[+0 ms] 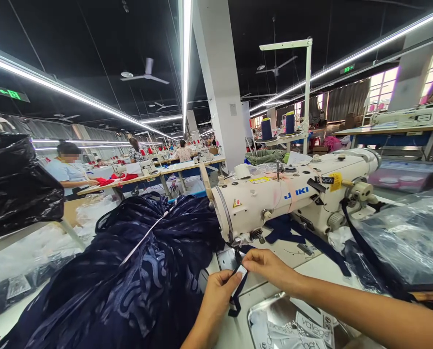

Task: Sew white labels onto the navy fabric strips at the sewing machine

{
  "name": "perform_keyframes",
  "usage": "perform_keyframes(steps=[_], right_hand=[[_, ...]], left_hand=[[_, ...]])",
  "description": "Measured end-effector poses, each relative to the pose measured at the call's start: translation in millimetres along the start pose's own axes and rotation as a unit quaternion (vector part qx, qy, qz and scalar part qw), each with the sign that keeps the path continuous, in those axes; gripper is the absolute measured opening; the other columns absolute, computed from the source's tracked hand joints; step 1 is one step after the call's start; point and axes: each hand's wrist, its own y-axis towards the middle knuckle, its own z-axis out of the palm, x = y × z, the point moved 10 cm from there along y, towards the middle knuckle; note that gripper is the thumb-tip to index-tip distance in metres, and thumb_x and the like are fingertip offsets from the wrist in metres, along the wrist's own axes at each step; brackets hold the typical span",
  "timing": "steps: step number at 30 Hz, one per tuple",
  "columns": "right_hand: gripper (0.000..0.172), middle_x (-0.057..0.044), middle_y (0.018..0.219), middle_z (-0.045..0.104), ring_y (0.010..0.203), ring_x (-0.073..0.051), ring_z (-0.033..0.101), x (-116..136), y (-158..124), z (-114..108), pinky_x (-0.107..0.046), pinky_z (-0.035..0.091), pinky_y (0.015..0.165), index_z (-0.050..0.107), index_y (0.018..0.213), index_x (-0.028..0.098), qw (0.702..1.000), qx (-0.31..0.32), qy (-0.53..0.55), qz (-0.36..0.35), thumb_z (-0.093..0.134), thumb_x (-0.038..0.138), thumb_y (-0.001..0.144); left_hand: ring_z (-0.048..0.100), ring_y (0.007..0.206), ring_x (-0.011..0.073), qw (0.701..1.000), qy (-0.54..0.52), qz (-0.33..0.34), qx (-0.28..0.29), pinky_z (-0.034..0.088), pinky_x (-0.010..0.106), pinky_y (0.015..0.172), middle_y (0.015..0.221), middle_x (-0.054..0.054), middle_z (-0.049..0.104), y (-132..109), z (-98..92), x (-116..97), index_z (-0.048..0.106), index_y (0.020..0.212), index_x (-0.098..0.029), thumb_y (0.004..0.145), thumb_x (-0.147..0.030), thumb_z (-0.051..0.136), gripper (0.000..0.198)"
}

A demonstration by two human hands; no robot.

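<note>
Just in front of the sewing machine's needle area, my left hand (218, 293) pinches a small white label (240, 275) together with a dark navy strip (238, 296). The strip's lower end hangs below the fingers over the white table. My right hand (265, 266) is at the upper right of the label, thumb and fingertips pressed together at its top edge beside the needle area. The white sewing machine (274, 194) stands right behind both hands. A large heap of dark navy fabric (143, 276) with a white tie lies to the left.
At the lower right, a metal tray (253, 317) holds printed white labels. Navy strips (321, 245) lie under the machine arm. Clear plastic bags (408, 237) are at the right, a black bag (20, 179) at the left. A person (67, 167) sits at another table, back left.
</note>
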Motion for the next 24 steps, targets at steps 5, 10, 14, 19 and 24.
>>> perform_keyframes(steps=[5,10,14,19,24], right_hand=[[0.017,0.005,0.052,0.047,0.055,-0.011,0.042,-5,2,3,-0.023,0.032,0.055,0.053,0.055,0.016,0.999,0.018,0.008,0.034,0.061,0.031,0.059],[0.017,0.005,0.051,0.046,0.055,-0.011,0.04,-3,0,1,-0.024,0.03,0.057,0.053,0.052,0.016,0.998,0.02,0.019,0.051,0.059,0.03,0.058],[0.018,0.004,0.053,0.047,0.057,-0.011,0.041,-4,-2,0,-0.024,0.03,0.058,0.052,0.053,0.016,0.998,0.017,0.025,0.062,0.059,0.032,0.057],[0.019,0.004,0.052,0.043,0.055,-0.01,0.037,-11,-3,1,-0.023,0.028,0.055,0.05,0.054,0.016,0.998,0.003,0.033,0.053,0.058,0.033,0.058],[0.017,0.005,0.052,0.043,0.053,-0.009,0.037,-17,-3,2,-0.022,0.029,0.054,0.051,0.058,0.015,0.999,0.008,0.026,0.046,0.058,0.03,0.062]], left_hand=[[0.026,0.039,0.0048,1.0,0.011,-0.011,-0.01,0.017,0.02,0.039,0.04,-0.006,0.036,6,-2.8,8,0.048,0.041,-0.015,0.038,-0.06,0.069,0.049],[0.032,0.044,0.0058,1.0,-0.023,-0.004,-0.006,0.023,0.019,0.042,0.047,-0.005,0.044,-4,-1.8,-3,0.063,0.058,-0.013,0.044,-0.048,0.073,0.038],[0.034,0.047,0.0063,1.0,-0.028,0.0,0.011,0.025,0.019,0.045,0.049,-0.004,0.047,-9,2.9,-13,0.064,0.057,-0.013,0.048,-0.04,0.074,0.03],[0.036,0.048,0.0061,1.0,-0.022,0.005,0.008,0.025,0.02,0.048,0.049,-0.004,0.049,-10,3.1,-17,0.064,0.056,-0.013,0.049,-0.039,0.073,0.028],[0.037,0.047,0.0067,1.0,-0.004,-0.004,0.014,0.025,0.02,0.047,0.049,-0.004,0.049,-10,3.0,-12,0.064,0.059,-0.013,0.051,-0.04,0.072,0.029]])
